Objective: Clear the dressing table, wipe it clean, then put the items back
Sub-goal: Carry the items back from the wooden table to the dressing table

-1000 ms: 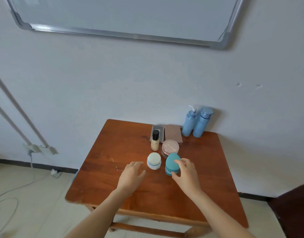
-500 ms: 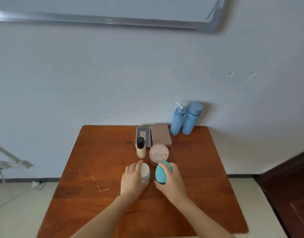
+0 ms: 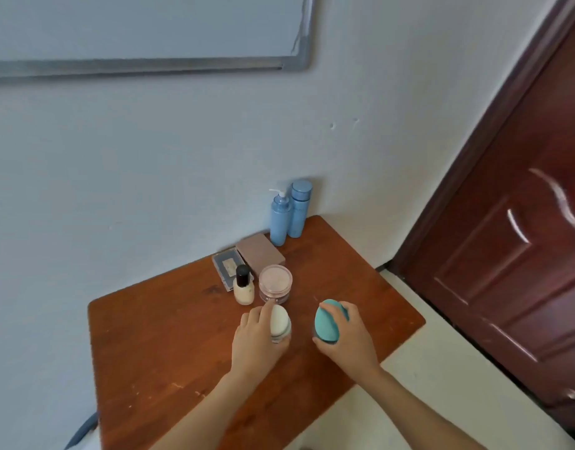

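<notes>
My left hand [image 3: 255,342] grips a white jar [image 3: 280,323], tilted and lifted above the wooden dressing table [image 3: 169,336]. My right hand [image 3: 347,336] grips a teal jar [image 3: 326,321], also tilted and off the top. Behind them on the table stand a pink round jar [image 3: 275,282] and a small cream bottle with a black cap [image 3: 243,285]. Further back lie a grey flat case [image 3: 226,263] and a pink box [image 3: 260,253]. Two blue bottles [image 3: 289,214] stand at the far corner against the wall.
A dark red door [image 3: 523,238] stands to the right of the table. A whiteboard [image 3: 143,30] hangs on the wall above. Pale floor [image 3: 425,368] shows past the table's right edge.
Both hands went from reaching to gripping, and the white and teal jars have lifted off the table and tilted. The view has swung to the right, bringing the door in.
</notes>
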{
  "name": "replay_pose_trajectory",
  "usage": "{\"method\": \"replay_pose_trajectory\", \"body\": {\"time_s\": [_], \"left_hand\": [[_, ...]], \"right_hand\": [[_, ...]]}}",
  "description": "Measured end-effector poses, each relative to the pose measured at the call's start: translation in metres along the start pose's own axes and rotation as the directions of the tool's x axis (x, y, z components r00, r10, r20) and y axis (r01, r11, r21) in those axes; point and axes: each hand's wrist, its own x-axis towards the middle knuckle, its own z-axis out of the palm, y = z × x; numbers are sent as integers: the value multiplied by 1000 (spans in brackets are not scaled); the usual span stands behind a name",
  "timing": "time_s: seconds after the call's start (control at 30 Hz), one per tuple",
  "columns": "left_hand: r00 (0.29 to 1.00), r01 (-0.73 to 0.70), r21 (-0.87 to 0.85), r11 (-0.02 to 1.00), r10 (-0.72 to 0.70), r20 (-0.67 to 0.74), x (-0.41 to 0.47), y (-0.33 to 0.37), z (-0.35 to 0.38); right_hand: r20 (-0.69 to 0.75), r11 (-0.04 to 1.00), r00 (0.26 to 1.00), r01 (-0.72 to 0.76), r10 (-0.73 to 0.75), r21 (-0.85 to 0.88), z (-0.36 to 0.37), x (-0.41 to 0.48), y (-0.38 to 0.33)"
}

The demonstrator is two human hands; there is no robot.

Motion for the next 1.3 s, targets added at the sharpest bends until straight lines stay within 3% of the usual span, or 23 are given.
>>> {"method": "replay_pose_trajectory", "body": {"time_s": [0.13,0.27,0.57,0.77,1.0,1.3], "left_hand": [[977,-156,-85,984,167,133,-17,22,5],[918,-269,-187,945,310,247,-42,65,16],[723,-571,-265,777,629,286,-131,168,53],[606,-639,-366,677,736,302,-230,225,86],[513,-642,-411,648,761,397,-380,267,129],[255,-691,-498,524,822,510,-512,320,168]], "right_hand": [[-152,981,969,-189,193,41,-15,-59,-1],[-288,934,890,-354,352,47,-42,-126,11],[-457,792,681,-604,573,93,-101,-276,39],[-544,698,514,-687,663,201,-118,-404,58],[-596,595,360,-762,718,257,-122,-579,75],[-613,421,118,-825,781,377,-116,-735,84]]}}
